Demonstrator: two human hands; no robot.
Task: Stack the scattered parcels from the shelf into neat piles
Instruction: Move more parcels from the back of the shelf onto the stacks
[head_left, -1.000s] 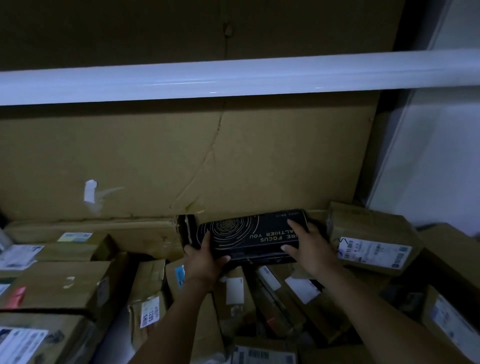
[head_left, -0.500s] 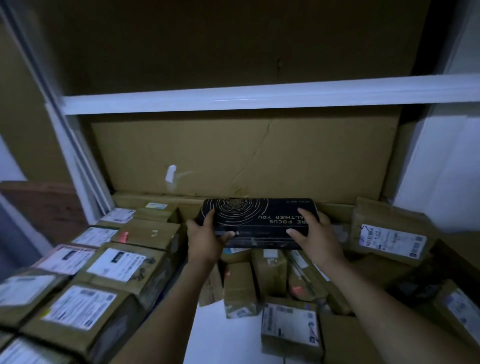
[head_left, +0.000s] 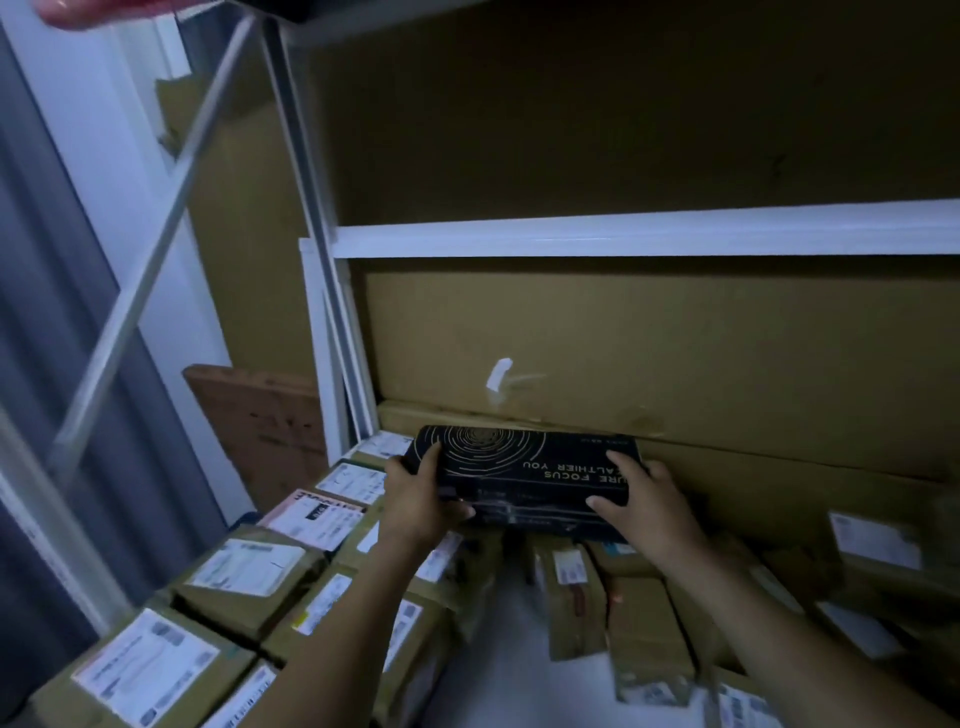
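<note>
The left grip (head_left: 421, 501) holds the left end of the black box (head_left: 535, 467), fingers wrapped round its edge; the right grip (head_left: 649, 506) holds the right end likewise. The box sits level between both grips, over jumbled brown parcels (head_left: 571, 587) just below them. Left of the left grip lie labelled parcels (head_left: 249, 571) in rows; beyond both grips stands a cardboard sheet (head_left: 649, 338)

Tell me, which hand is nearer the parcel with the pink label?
Left. The left hand grips the black box at its left end, just right of the pink-label parcel; the right hand grips its right end, farther off.
</note>
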